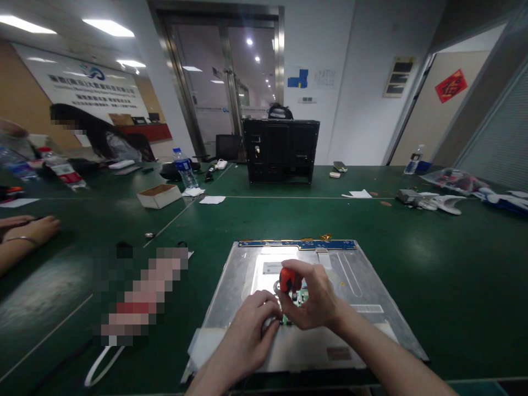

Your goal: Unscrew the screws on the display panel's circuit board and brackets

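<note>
A flat metal-backed display panel (247,258) lies face down before me, with a blue circuit strip (280,244) along its far edge. Over its middle, my right hand (311,297) grips a screwdriver (287,279) by its red and black handle, held upright. Below the handle, a small green circuit board (303,297) shows partly between my hands. My left hand (258,324) rests on the panel with its fingers curled together at the board's left edge. Whatever those fingertips pinch is hidden. The screwdriver's tip is mostly covered by my fingers.
Left of the panel lies a blurred-out pinkish object (152,286) with a white cord. Another person's hands (37,228) rest at the far left. Farther off stand an open cardboard box (160,197), a water bottle (185,168) and a black monitor casing (281,151).
</note>
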`<action>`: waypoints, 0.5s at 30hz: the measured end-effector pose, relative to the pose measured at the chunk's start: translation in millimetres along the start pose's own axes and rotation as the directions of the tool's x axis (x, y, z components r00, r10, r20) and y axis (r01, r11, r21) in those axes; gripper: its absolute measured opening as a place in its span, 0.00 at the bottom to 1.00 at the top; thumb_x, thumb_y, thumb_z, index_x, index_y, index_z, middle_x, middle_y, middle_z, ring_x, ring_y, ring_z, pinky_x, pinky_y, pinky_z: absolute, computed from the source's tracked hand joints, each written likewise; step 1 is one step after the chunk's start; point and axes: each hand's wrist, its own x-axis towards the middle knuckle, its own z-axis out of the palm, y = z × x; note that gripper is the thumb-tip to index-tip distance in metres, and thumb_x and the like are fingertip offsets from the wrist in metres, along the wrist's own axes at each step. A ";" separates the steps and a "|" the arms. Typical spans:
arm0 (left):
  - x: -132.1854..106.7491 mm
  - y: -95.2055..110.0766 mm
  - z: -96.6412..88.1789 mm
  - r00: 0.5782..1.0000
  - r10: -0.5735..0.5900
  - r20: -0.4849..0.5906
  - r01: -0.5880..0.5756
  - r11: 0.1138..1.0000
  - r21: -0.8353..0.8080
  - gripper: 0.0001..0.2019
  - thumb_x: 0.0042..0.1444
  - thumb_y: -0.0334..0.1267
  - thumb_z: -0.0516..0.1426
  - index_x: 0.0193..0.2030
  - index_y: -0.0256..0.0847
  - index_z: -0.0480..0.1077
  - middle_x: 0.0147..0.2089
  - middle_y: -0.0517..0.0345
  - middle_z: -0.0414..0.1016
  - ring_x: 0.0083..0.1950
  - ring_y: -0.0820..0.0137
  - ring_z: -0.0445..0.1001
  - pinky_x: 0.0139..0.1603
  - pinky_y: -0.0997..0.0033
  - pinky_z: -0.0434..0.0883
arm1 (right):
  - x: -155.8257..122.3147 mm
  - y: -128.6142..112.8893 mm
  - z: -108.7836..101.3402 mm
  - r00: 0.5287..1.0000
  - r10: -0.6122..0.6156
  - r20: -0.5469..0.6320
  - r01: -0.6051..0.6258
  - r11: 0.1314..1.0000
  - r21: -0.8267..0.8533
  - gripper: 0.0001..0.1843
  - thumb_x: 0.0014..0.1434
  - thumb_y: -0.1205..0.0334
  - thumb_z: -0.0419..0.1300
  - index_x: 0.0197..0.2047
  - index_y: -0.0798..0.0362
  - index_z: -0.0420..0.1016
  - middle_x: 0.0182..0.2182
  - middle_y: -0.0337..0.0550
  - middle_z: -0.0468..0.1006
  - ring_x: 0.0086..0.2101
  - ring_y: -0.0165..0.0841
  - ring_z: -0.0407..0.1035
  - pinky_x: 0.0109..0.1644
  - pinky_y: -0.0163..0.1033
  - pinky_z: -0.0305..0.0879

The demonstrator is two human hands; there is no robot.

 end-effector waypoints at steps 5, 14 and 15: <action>0.5 0.7 -0.2 1.000 0.008 -0.006 -0.008 1.000 -0.007 0.09 0.59 0.28 0.52 0.39 0.40 0.73 0.44 0.50 0.73 0.46 0.61 0.72 0.46 0.63 0.72 | 0.7 0.5 0.7 1.000 0.001 -0.005 -0.001 1.000 0.006 0.24 0.58 0.67 0.56 0.57 0.54 0.60 0.27 0.35 0.76 0.20 0.27 0.67 0.25 0.32 0.66; -0.3 1.4 -0.3 1.000 -0.004 -0.005 0.004 1.000 0.013 0.09 0.58 0.27 0.52 0.39 0.40 0.73 0.43 0.51 0.73 0.46 0.61 0.72 0.46 0.63 0.70 | 1.2 -1.2 0.3 1.000 -0.001 -0.005 0.001 1.000 0.010 0.24 0.59 0.67 0.55 0.58 0.53 0.59 0.27 0.35 0.77 0.20 0.27 0.68 0.25 0.31 0.66; -0.4 1.5 -0.5 1.000 -0.006 -0.007 0.006 1.000 0.013 0.09 0.58 0.27 0.53 0.39 0.40 0.72 0.44 0.51 0.73 0.46 0.61 0.72 0.46 0.63 0.70 | 1.3 -1.2 0.3 1.000 0.000 -0.004 0.000 1.000 0.009 0.24 0.59 0.68 0.55 0.58 0.53 0.59 0.27 0.35 0.77 0.20 0.27 0.68 0.25 0.32 0.66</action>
